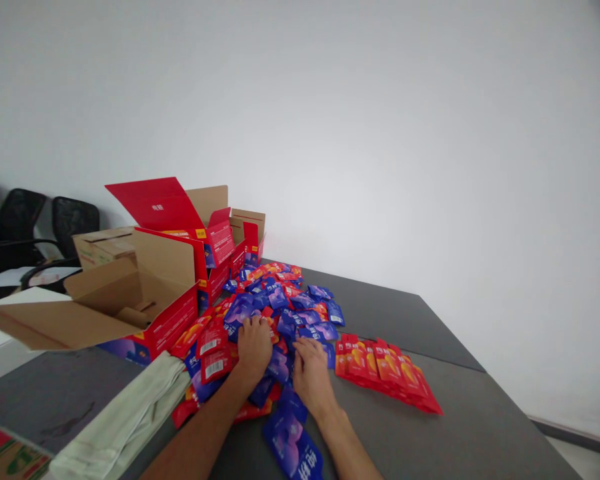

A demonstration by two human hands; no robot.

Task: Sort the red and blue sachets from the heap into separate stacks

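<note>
A heap of blue packets (279, 365) and red packets (213, 343) covers the middle of the dark table (375, 433). On the heap, my left hand (254, 343) is closed, its fingers curled among the packets; whatever they grip is hidden. Just to its right lies my right hand (311, 370), fingers bent together at a blue packet, with its grip too small to make out. Blue packets (293, 440) lie between my forearms, near the front. To the right of my right hand, several red packets (380, 367) overlap in a neat row.
An open red carton (173, 323) stands at the left, with more open red cartons (220, 243) behind it. A pale folded cloth (125, 413) lies at the front left. Black chairs (75, 217) are at the far left, and a white wall (380, 133) rises behind the table.
</note>
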